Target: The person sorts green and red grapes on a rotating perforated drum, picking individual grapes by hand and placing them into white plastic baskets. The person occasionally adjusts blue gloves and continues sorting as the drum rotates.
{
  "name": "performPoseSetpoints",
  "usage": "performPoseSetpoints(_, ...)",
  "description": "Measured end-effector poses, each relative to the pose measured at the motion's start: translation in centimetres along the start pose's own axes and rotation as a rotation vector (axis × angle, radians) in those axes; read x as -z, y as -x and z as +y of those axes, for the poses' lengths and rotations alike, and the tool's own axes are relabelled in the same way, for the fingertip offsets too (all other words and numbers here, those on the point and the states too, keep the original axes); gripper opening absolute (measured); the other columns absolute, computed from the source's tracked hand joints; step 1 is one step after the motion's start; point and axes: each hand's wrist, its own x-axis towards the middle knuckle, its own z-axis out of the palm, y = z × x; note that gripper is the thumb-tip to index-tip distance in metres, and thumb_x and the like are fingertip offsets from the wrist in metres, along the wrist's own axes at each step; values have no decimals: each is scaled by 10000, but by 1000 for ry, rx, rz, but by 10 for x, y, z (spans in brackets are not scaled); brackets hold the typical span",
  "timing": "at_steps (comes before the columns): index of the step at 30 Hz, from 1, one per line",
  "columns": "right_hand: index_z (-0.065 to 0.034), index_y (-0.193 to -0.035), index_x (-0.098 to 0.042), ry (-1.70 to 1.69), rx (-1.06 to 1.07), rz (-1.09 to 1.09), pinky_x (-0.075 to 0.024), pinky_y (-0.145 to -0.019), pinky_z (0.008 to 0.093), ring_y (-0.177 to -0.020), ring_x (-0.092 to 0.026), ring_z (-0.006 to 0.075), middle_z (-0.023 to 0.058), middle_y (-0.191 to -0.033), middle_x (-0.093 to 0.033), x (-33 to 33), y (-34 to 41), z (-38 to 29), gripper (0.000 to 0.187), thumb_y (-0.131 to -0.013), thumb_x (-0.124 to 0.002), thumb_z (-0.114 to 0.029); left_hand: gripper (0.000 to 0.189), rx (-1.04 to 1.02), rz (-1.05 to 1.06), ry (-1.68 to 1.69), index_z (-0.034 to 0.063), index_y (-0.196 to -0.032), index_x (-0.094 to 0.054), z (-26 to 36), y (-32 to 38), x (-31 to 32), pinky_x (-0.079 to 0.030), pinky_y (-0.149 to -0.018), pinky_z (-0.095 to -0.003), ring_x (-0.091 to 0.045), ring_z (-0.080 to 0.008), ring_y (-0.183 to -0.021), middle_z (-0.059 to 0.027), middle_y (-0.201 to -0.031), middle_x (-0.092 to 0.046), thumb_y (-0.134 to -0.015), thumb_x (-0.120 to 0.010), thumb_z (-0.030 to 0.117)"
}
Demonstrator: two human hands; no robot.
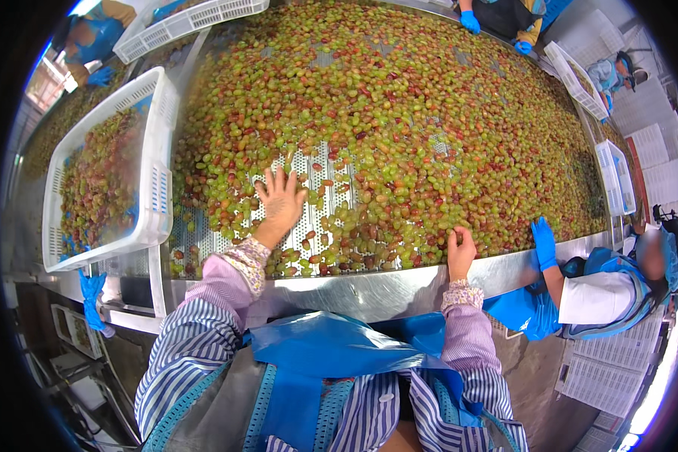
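Loose green and red grapes (407,164) lie thickly over a perforated metal conveyor (318,164). With its fingers spread, my left hand (281,202) rests palm down at the near left, over a patch where the holed metal shows between scattered grapes. Nothing is held in it. My right hand (461,248) is at the near edge of the grapes, just inside the steel rim (361,294). Its thumb and forefinger point into the grapes and nearly meet; whether something small sits between them cannot be made out.
A white plastic crate (161,141) of grape bunches stands at left, another crate (192,21) behind it. Blue gloves (92,296) hang below the left crate. A co-worker's gloved hand (544,243) is close on my right. More people stand across the conveyor and at the far left.
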Motion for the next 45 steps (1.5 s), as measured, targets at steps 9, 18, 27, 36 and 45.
performPoseSetpoints(9,-44,-1012,-652,83,61,15,-513,-703,381,-805,-670,299,144,-888,-695,-5,6,-9,163,-876,-672,-130,361,-676,-79,340,117,-1126,-701,128,-8,-13,-431,-960,-429,-477,-312,-1160,-112,-1234,-525,-800,-641,-25)
performPoseSetpoints(18,-39,-1033,-652,-92,-144,-35,-504,-681,348,-740,-636,239,126,-845,-669,-13,16,-10,161,-889,-649,-111,216,-253,-33,901,70,-1043,-685,107,2,19,-487,-809,-361,-597,-288,-878,-116,-982,-602,-844,-602,55)
performPoseSetpoints(27,-90,-1141,-618,-1216,-734,-446,-477,-577,234,-780,-615,104,24,-937,-634,-34,18,-85,184,-976,-616,-172,289,182,-530,1551,-3,-1224,-516,60,29,72,-486,-573,-237,-576,-103,-663,-58,-940,-630,-949,-496,83)
performPoseSetpoints(36,-104,-1539,-235,-1610,-79,-1263,-475,-1034,517,-1306,-472,334,127,-1523,-367,-72,-43,-440,595,-1052,-414,-395,363,290,-269,1283,-28,-1143,-604,13,95,81,-456,-545,-285,-534,-111,-632,-43,-765,-617,-960,-631,284)
performPoseSetpoints(45,-26,-1397,-500,-265,663,-1118,-384,-1105,401,-1339,-474,335,209,-1434,-499,-105,18,-411,596,-906,-689,-307,288,207,-198,893,5,-918,-641,-23,99,124,-479,-627,-467,-622,-361,-653,-211,-721,-632,-873,-643,290)
